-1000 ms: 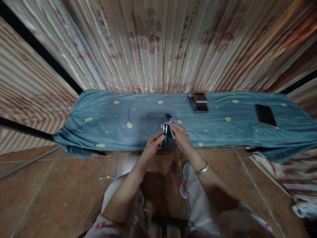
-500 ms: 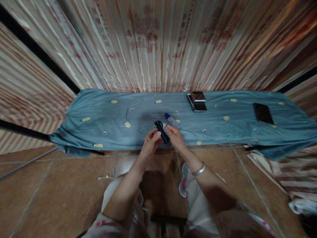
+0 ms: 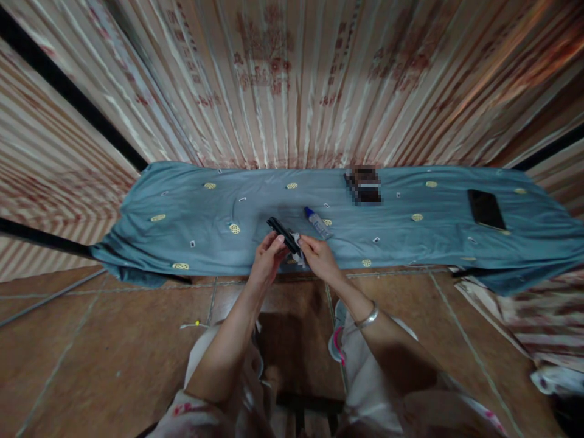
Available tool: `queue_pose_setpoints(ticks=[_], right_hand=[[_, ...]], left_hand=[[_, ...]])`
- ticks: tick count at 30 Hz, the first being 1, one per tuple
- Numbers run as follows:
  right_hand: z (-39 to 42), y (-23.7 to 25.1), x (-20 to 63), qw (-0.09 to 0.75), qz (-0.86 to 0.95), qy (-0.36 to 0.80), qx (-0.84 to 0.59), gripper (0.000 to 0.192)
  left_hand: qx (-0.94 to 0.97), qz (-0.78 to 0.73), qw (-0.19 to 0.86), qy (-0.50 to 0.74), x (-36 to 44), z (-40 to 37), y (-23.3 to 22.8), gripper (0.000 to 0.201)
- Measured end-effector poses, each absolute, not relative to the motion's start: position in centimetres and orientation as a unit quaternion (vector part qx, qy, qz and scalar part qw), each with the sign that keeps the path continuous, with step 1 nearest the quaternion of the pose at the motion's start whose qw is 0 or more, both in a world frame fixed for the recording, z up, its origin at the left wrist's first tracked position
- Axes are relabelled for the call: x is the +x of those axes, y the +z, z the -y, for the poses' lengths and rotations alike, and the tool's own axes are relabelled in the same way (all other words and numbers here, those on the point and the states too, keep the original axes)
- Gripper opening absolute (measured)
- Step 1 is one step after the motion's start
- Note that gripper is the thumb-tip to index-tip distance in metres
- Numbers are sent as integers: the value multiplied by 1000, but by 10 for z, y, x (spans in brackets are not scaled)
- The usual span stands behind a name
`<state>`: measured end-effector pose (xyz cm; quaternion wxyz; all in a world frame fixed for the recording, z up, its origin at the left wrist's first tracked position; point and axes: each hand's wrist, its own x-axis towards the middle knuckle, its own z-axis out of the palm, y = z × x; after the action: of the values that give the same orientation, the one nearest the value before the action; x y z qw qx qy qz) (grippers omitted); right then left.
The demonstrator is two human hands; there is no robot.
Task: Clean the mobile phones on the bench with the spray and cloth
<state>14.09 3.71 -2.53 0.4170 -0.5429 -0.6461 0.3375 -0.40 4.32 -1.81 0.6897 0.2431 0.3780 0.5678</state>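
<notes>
Above the front of the cloth-covered surface, my left hand grips a slim black oblong object, thumb on its near edge. Its exact kind is not clear. My right hand is closed on a crumpled whitish wipe and presses it against the object's right end. Part of the wipe hangs below the fingers. Just beyond my right hand, a clear bottle with a blue cap lies on its side on the cloth.
A blue-green patterned cloth covers the long low surface. A pixelated dark stack sits at the back, right of centre. Farther right lies a black flat device. Striped curtains hang behind, and tiled floor lies in front.
Both hands have shifted, the left one more, and the black object has moved left and turned. More of the wipe now shows below it. The bottle has stayed in place.
</notes>
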Motion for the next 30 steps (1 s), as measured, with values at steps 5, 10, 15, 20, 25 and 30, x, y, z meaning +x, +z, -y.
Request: queue_pose_setpoints(ticks=[5,10,15,20,25,30], right_hand=[[-30,-19,139,411,676,294,-537,36],[-27,-21,136,431,731,206,-486,38],[-28,-22,135,422,753,149,-482,40],[-26,-17,134,430,764,135,-462,39],[-25,-15,134,437,765,134,-454,38],[-25,-15,137,445,766,133,-445,38]], left_hand=[[220,-392,681,578,-5,-47,-22,36],[164,-413,661,605,-1,-49,-25,38],[148,-406,681,592,6,-45,-23,38],[116,-391,710,574,5,-46,-19,25],[94,-395,719,565,5,-45,-18,17],[83,-394,736,545,6,-45,-18,16]])
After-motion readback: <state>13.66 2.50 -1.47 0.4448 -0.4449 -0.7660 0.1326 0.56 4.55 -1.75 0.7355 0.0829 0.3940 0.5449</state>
